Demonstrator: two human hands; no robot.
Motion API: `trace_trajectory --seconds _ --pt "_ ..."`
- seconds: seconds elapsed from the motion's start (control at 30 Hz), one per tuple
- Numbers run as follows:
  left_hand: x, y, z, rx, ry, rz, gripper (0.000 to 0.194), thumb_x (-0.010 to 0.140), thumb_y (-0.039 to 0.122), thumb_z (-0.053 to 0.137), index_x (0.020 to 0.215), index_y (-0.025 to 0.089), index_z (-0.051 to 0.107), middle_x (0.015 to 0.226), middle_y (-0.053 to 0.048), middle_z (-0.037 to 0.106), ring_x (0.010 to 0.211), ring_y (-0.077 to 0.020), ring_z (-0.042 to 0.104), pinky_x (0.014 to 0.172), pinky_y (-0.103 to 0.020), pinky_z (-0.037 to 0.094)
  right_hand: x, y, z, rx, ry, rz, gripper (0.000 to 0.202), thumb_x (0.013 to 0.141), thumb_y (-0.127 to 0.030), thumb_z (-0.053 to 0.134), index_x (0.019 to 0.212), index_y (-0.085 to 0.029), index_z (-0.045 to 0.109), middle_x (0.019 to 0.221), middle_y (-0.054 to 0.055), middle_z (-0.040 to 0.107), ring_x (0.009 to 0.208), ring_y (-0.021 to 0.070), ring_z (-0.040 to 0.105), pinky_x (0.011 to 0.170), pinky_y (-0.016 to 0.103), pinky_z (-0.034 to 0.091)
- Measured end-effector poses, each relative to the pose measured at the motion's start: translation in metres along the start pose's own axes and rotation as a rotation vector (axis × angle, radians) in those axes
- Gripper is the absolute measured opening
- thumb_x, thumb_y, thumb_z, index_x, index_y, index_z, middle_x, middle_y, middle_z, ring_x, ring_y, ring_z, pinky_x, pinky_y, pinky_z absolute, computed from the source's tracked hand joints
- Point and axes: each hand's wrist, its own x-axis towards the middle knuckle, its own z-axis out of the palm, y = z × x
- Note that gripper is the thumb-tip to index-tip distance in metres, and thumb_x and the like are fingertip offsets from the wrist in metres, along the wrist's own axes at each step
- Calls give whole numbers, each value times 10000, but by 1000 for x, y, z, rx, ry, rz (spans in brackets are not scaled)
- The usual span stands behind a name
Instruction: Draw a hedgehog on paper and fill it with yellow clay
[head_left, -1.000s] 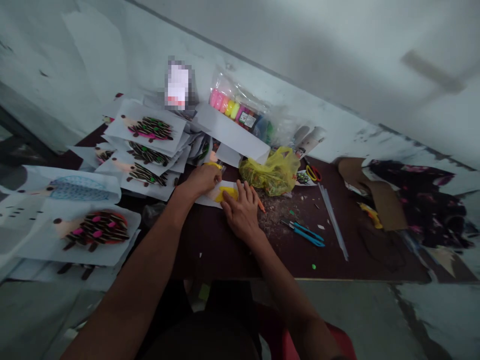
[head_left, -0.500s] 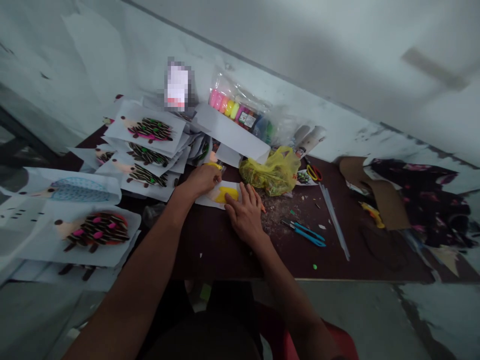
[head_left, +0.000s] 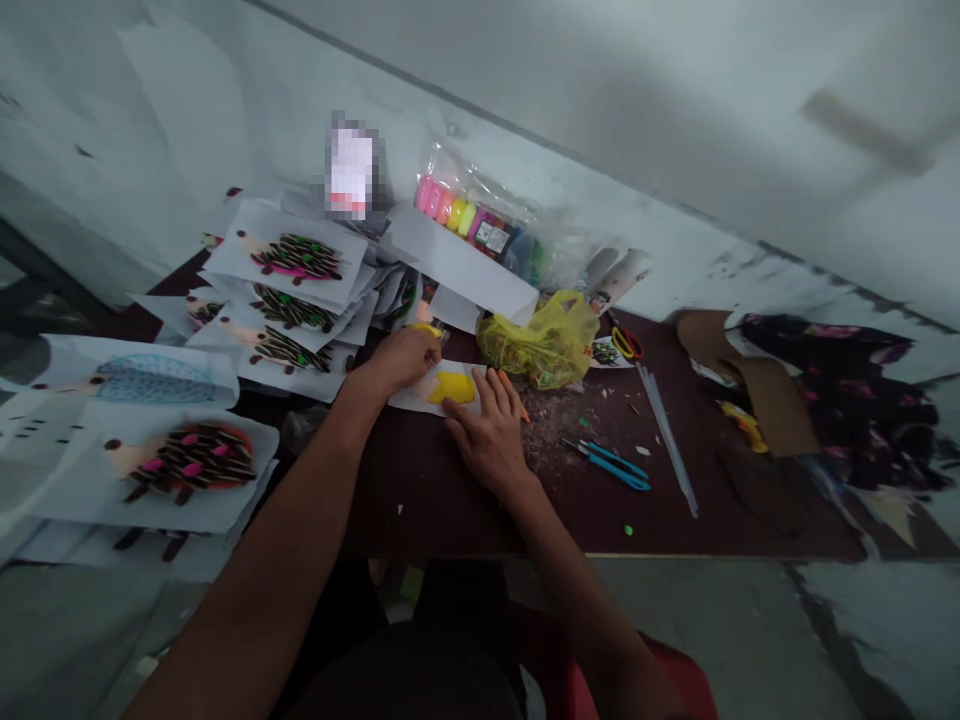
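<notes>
A small sheet of white paper point(head_left: 409, 402) lies on the table in front of me, bearing a flat patch of yellow clay point(head_left: 455, 388). My left hand point(head_left: 405, 358) rests at the sheet's upper left with its fingers curled in; whatever they pinch is hidden. Just beyond those fingers shows something yellow point(head_left: 427, 328), perhaps a clay tub. On the sheet's right end lies my right hand point(head_left: 491, 430), open, fingers stretched out and thumb near the yellow patch. Something orange point(head_left: 523, 412) shows past its fingers.
Stacked hedgehog pictures point(head_left: 296, 258) fill the left side. Behind the sheet are a yellow plastic bag point(head_left: 540, 340) and a clear pack of coloured clay tubs point(head_left: 480, 215). Blue thread snips point(head_left: 611, 465), scissors point(head_left: 628, 342) and clear sticks point(head_left: 667, 440) lie rightward among scraps.
My right thumb has drawn back slightly toward me from the yellow patch, showing more of it. My left hand has barely moved.
</notes>
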Motion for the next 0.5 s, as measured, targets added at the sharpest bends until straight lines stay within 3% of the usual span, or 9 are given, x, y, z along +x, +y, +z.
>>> trace_trajectory --seconds 0.5 --pt "-1 4 -3 -11 -20 -29 262 833 141 535 938 214 764 1059 -77 755 1020 -231 659 905 -323 507 -1 3 3 -7 44 12 265 982 -354 568 1183 -298 732 1570 75 429 1485 314 297 1171 536 285"
